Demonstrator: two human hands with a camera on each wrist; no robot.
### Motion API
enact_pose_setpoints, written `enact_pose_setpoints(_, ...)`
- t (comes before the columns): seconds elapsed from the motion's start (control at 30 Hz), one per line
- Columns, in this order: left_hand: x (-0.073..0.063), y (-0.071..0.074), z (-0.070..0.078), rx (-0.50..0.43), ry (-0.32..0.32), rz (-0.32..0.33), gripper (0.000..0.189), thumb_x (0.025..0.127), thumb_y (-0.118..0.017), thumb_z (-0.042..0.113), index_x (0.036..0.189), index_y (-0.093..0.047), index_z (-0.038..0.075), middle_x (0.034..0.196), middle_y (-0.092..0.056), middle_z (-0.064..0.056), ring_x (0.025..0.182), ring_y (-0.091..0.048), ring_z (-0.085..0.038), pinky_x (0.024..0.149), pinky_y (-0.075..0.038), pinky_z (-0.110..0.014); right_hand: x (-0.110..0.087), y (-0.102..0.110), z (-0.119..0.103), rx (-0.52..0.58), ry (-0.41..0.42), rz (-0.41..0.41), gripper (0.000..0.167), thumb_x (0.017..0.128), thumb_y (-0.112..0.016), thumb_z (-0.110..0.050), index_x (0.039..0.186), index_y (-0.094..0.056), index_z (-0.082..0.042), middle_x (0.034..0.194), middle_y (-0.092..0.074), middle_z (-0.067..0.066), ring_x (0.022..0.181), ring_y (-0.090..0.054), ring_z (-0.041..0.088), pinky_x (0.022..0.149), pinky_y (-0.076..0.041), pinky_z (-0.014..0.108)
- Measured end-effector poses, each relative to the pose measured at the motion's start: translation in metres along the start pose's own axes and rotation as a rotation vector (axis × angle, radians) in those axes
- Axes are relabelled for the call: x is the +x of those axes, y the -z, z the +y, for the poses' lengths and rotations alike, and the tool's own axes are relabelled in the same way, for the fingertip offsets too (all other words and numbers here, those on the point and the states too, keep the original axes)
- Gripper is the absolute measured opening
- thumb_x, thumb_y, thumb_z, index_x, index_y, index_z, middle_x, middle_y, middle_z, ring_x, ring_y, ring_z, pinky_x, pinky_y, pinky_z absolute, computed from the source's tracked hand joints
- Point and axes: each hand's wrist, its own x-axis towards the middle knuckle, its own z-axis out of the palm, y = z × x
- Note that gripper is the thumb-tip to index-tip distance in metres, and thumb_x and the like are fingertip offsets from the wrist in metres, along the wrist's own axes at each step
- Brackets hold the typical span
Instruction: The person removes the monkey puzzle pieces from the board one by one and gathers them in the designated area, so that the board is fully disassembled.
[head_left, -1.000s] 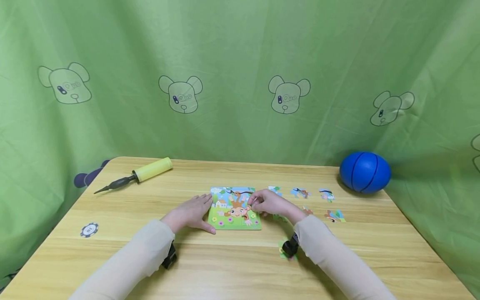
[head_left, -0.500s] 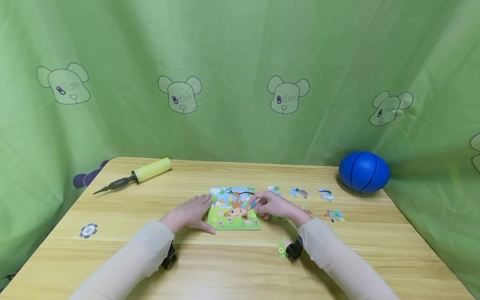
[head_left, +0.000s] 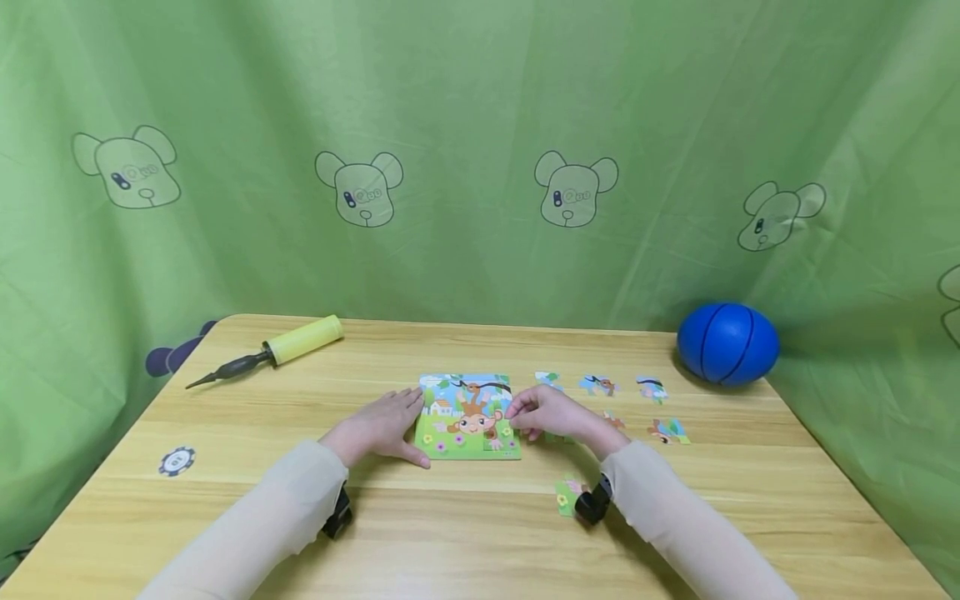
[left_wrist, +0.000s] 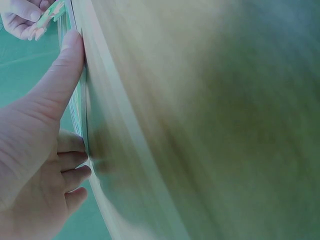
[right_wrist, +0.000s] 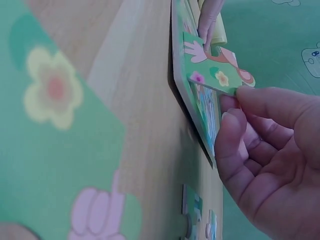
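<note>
A monkey picture puzzle board [head_left: 442,427] lies flat at the middle of the table. My left hand [head_left: 378,425] rests at its left edge, fingers extended and thumb near the front corner. Over the board's right side, my right hand [head_left: 553,414] pinches a puzzle piece [right_wrist: 212,67] between thumb and fingers. That piece shows a yellow flower, a pink flower and a monkey's hand. In the right wrist view it stands tilted, its lower edge at the board. Part of its right edge is hidden by the fingertips.
Several loose puzzle pieces [head_left: 600,386] lie right of the board, and another flowered piece [head_left: 564,498] is near the right wrist. A blue ball [head_left: 729,344] sits at back right. At left are a yellow hand pump [head_left: 306,340] and a poker chip [head_left: 177,461].
My right hand has shifted slightly to the right, its fingers moving to the right edge of the board. My left hand has stayed in place.
</note>
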Motion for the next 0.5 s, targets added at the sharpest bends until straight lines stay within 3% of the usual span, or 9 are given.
enact_pose_setpoints(0.27, 0.000, 0.000, 0.000, 0.001, -0.001, 0.002, 0.108, 0.071, -0.062, 0.064, 0.142, -0.023, -0.007, 0.148, -0.017, -0.021, 0.135, -0.018, -0.034, 0.110, -0.013, -0.042, -0.017, 0.011, 0.001, 0.020, 0.026, 0.047, 0.015, 0.087, -0.062, -0.009, 0.095, -0.063, 0.004, 0.085, -0.060, 0.020, 0.068, -0.056, 0.024, 0.062, -0.053, 0.032)
enact_pose_setpoints(0.5, 0.000, 0.000, 0.000, -0.005, -0.004, 0.002, 0.107, 0.072, -0.063, 0.063, 0.141, -0.023, -0.008, 0.148, -0.018, -0.022, 0.135, -0.018, -0.034, 0.110, -0.013, -0.042, -0.041, 0.031, 0.014, 0.006, 0.025, 0.077, 0.019, 0.090, -0.059, -0.014, 0.095, -0.064, 0.004, 0.081, -0.059, 0.015, 0.069, -0.055, 0.022, 0.063, -0.053, 0.034)
